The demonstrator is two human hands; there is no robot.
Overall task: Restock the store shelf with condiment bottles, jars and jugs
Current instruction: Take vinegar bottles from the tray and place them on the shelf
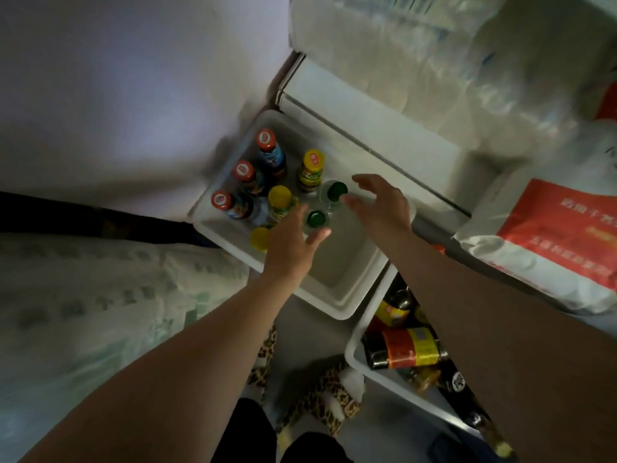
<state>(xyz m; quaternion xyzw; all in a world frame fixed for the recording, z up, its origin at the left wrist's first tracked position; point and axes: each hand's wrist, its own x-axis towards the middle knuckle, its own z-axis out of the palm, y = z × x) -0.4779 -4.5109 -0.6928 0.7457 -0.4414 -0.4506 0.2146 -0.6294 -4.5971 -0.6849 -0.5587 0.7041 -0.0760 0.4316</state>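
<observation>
Reaching into the white bin [337, 297], both hands spread loose: left hand [289, 242] and right hand [384, 203] flank two green-capped bottles [316, 219], gripping nothing. Red-capped bottles [243, 171] and yellow-capped bottles [279, 196] crowd alongside.

Both bare forearms are stretched forward, converging toward twelve o'clock. The left hand [293, 238] is held palm down, fingers extended and loosely spread. The right hand [384, 205] is held open, fingers spread toward ten o'clock.
</observation>
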